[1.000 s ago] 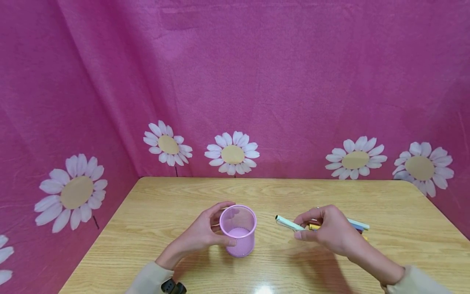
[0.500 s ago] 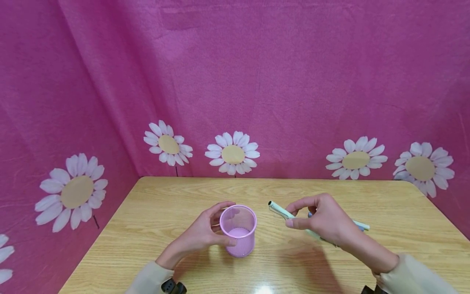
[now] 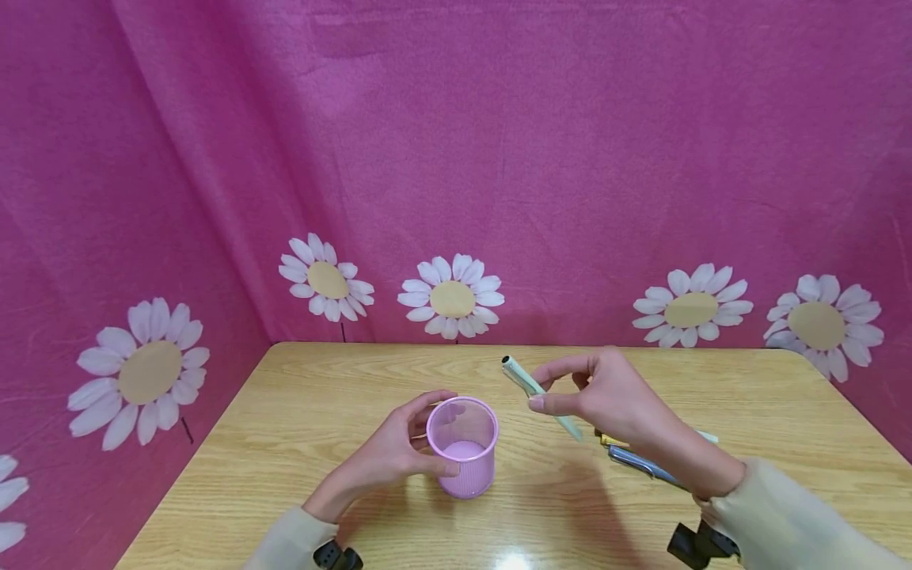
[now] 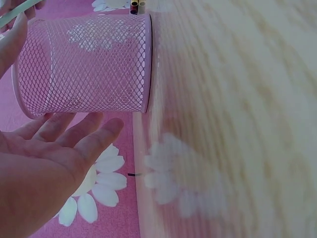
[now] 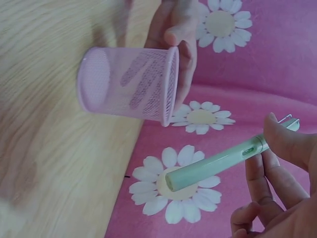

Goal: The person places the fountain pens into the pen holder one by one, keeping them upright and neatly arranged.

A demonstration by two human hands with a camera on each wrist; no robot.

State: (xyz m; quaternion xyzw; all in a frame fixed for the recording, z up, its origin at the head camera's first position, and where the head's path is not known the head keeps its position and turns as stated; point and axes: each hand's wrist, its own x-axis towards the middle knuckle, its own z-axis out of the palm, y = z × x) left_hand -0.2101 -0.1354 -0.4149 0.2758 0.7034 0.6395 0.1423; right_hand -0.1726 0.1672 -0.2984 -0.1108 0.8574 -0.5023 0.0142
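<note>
A pink mesh pen holder (image 3: 470, 475) stands upright on the table, and nothing shows inside it. My left hand (image 3: 392, 450) holds it from the left, thumb in front and fingers round the back. In the left wrist view those fingers lie along the mesh wall (image 4: 89, 64). My right hand (image 3: 606, 396) pinches a pale green pen (image 3: 523, 376) between thumb and fingers, above the table and to the right of the holder. The pen tilts, its black-tipped clip end up and its other end pointing down to the right. The right wrist view shows the pen (image 5: 213, 166) apart from the holder.
Under the right forearm lie more pens: a blue one (image 3: 644, 462), a yellow one (image 3: 611, 440) and a pale one (image 3: 708, 436), partly hidden. A pink cloth (image 3: 556, 174) with daisies hangs behind the wooden table (image 3: 342, 380) and along its left side.
My right hand has lifted the green pen up and to the left, away from the other pens, and the pen has become steeper. The left hand and holder have not moved.
</note>
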